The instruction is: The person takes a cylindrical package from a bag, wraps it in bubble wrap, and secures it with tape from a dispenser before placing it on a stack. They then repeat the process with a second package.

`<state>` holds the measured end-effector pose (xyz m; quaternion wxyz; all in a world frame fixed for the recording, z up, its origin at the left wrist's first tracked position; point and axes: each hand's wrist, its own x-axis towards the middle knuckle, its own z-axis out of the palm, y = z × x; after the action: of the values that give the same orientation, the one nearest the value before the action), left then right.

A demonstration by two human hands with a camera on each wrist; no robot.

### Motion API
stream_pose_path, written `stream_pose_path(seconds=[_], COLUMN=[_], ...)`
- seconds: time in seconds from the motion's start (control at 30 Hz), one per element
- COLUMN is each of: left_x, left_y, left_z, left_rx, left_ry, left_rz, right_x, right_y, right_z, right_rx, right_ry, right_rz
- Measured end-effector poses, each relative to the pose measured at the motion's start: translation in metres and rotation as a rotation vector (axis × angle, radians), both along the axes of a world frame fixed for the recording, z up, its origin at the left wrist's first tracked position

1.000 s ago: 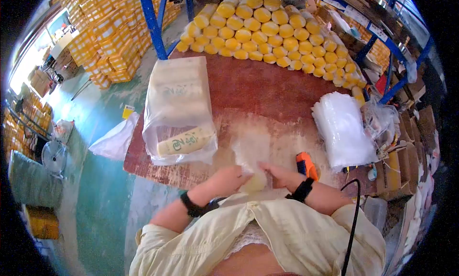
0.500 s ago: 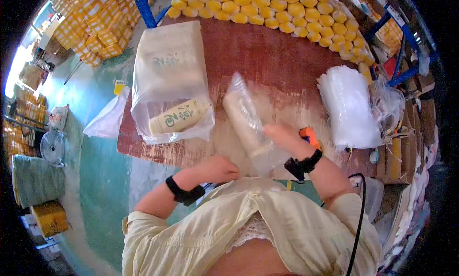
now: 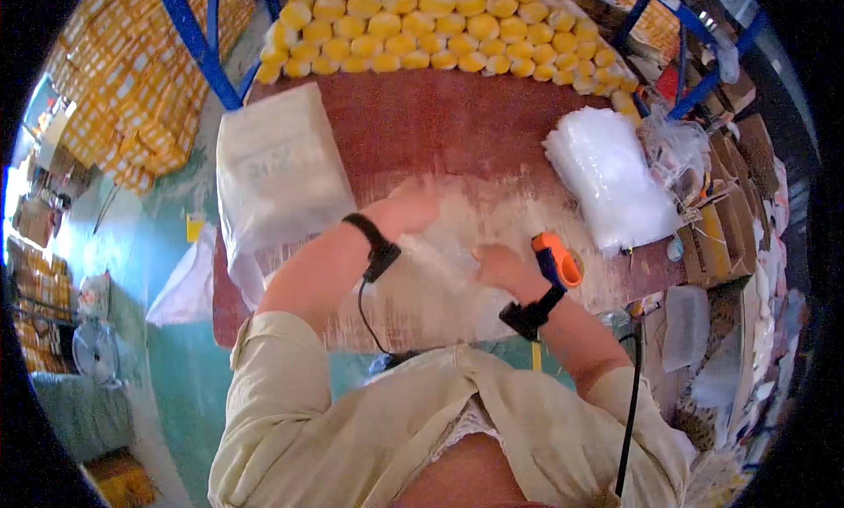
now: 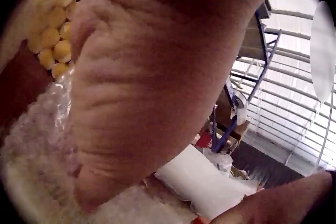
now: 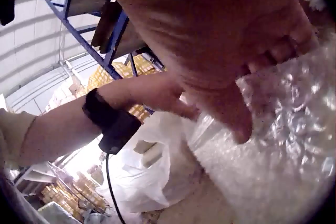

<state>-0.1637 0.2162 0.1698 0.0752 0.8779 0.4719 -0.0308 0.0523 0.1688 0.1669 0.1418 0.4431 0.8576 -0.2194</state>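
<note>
In the head view my blurred left hand (image 3: 415,204) is over the middle of the worn table (image 3: 387,310), at the far end of a clear bubble-wrap bag (image 3: 440,251). My right hand (image 3: 503,270) grips the near right side of this bag. The right wrist view shows its curled fingers and thumb on the bubble wrap (image 5: 294,108), while the left thumb and fingers pinch pleated plastic beyond. The heel of the left hand (image 4: 142,87) fills the left wrist view and hides its fingertips. What lies inside the bag is blurred.
A large translucent plastic bag (image 3: 281,169) with cream packages stands at the table's left. White bubble-wrap bags (image 3: 611,182) are stacked at the right, near an orange tape dispenser (image 3: 558,260). Yellow-ended rolls (image 3: 440,29) are piled at the back. Cardboard boxes (image 3: 730,235) stand far right.
The left hand has moved from the table's front edge out to the bag's far end. The right hand has stayed on the bag, which earlier showed a cream package inside. The head view has shifted.
</note>
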Motion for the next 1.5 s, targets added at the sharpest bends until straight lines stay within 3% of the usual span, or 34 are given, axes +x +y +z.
stream_pose_path(seconds=[0.03,0.17,0.3,0.4,0.5,0.6,0.7,0.8,0.87,0.9,0.97,1.03,1.13,1.23,1.33,1.43,1.5], left_x=[-0.003,-0.028,-0.042,-0.038,-0.038,-0.023,-0.030,-0.029,-0.029,-0.030,-0.048,-0.039,-0.023,-0.016,0.008,0.049,0.077], left_y=[0.004,-0.018,-0.065,-0.076,-0.097,-0.083,-0.076,-0.089,-0.093,-0.099,-0.088,-0.083,-0.102,-0.117,-0.129,-0.136,-0.121], left_z=[-0.001,0.013,0.046,0.013,-0.019,-0.040,-0.050,-0.016,-0.018,-0.025,-0.068,-0.047,-0.021,-0.011,0.044,0.038,0.008], left_rx=[-0.070,-0.110,-0.033,-0.165,-0.072,-0.225,-0.160,-0.161,-0.389,-0.512,-0.055,-0.053,-0.038,-0.107,-0.266,0.291,0.092], left_ry=[0.097,-0.112,-0.255,-0.133,-0.512,0.047,0.037,-0.094,-0.445,-0.618,-0.031,0.180,0.240,0.309,0.335,0.173,0.281], left_rz=[0.020,-0.170,-0.278,-0.136,-0.069,0.006,0.034,0.090,0.335,0.464,0.089,0.174,0.242,0.317,0.658,0.321,0.264], right_x=[0.002,0.009,0.019,0.008,0.001,0.001,0.008,0.017,0.016,0.014,0.008,0.012,0.013,0.024,0.034,0.031,0.032], right_y=[-0.005,-0.013,-0.017,-0.017,-0.012,-0.009,-0.011,-0.002,0.003,0.003,0.007,0.019,0.019,0.012,0.010,0.010,0.013], right_z=[-0.007,0.017,0.017,0.032,0.021,0.027,0.026,-0.001,-0.007,-0.008,-0.003,-0.001,-0.022,-0.030,-0.038,-0.036,-0.041], right_rx=[0.015,0.130,0.236,0.279,0.260,0.157,0.089,0.165,0.169,0.151,0.096,0.108,0.362,0.716,0.823,0.619,0.705], right_ry=[0.019,0.087,0.178,0.185,0.160,0.192,0.331,0.247,0.101,0.117,0.138,0.184,0.017,0.163,0.213,0.046,0.263], right_rz=[-0.046,-0.106,-0.010,-0.005,0.029,-0.032,-0.050,0.075,0.136,0.067,-0.074,-0.007,0.201,0.398,0.449,0.457,0.487])
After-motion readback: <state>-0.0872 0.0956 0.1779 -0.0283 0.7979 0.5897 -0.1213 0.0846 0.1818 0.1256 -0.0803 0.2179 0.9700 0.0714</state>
